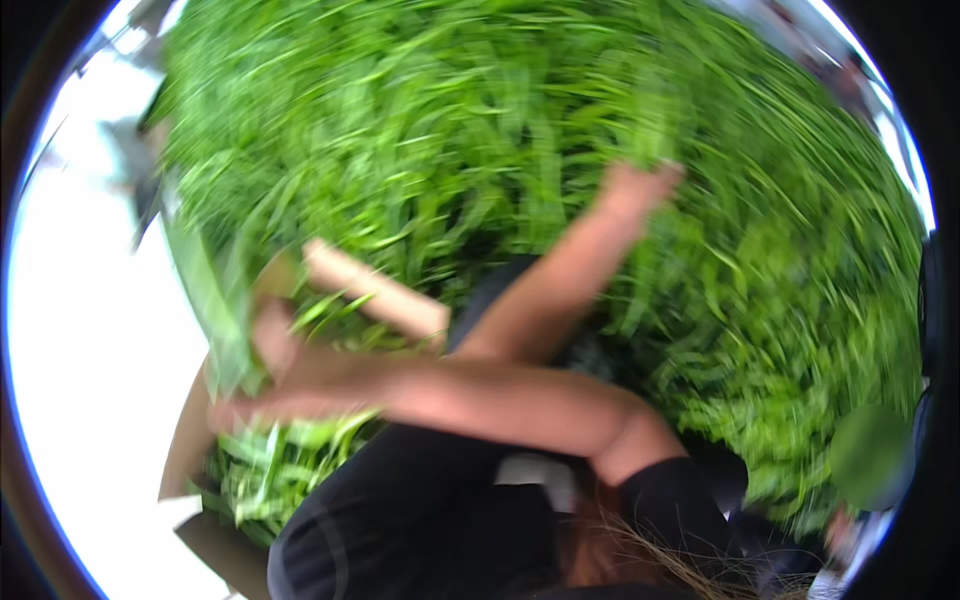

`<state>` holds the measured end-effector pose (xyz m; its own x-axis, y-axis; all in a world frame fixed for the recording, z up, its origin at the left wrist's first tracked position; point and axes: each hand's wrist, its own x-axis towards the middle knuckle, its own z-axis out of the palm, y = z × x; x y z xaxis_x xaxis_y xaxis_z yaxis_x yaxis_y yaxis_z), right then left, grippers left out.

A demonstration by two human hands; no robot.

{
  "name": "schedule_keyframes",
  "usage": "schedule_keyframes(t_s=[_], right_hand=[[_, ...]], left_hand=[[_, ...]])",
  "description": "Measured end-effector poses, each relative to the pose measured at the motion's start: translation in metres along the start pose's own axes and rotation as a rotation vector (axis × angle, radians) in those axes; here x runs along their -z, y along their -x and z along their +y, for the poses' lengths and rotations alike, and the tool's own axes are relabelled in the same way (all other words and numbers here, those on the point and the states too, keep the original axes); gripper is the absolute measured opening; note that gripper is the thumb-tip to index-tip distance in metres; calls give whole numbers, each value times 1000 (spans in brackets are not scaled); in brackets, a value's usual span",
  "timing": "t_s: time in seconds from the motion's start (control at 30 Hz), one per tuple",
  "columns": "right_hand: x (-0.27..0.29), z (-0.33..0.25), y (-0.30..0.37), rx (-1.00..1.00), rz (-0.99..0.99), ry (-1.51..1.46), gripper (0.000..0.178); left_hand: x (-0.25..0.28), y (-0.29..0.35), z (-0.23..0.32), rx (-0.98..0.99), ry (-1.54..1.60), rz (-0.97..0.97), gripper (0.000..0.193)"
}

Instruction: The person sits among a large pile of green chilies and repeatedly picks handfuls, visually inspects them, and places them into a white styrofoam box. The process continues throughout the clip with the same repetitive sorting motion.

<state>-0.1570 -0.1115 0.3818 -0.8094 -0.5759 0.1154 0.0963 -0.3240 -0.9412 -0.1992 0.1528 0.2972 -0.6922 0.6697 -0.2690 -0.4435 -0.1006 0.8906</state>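
My forearms cross in the middle of the head view, both smeared by motion. My right hand reaches left over a basket-like or box-like brown container, its fingers around pale green leaf stalks that stick up past it. Passing under the right arm, my left hand points to the upper right, apparently closed on a blurred bunch of long green leaves. A large heap of long leafy greens spreads all around both hands.
A pale tan strip, perhaps wood, lies between the arms. Brown container edges show at the left with loose leaves inside. My black-clothed leg is below. A bright white area fills the far left.
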Motion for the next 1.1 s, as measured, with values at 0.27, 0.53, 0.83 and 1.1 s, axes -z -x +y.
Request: schedule_keyframes(t_s=[0.27,0.53,0.83,1.1], right_hand=[[162,-48,177,651,766,228,28],[320,78,431,-1241,1690,1041,113],[323,91,442,-1246,1560,1294,60],[271,-17,485,-287,2116,608,38]], left_hand=[[26,18,50,119,-11,122,18],[27,5,40,-216,318,-8,16],[23,8,40,-201,249,-56,18],[28,2,34,-186,258,-69,18]])
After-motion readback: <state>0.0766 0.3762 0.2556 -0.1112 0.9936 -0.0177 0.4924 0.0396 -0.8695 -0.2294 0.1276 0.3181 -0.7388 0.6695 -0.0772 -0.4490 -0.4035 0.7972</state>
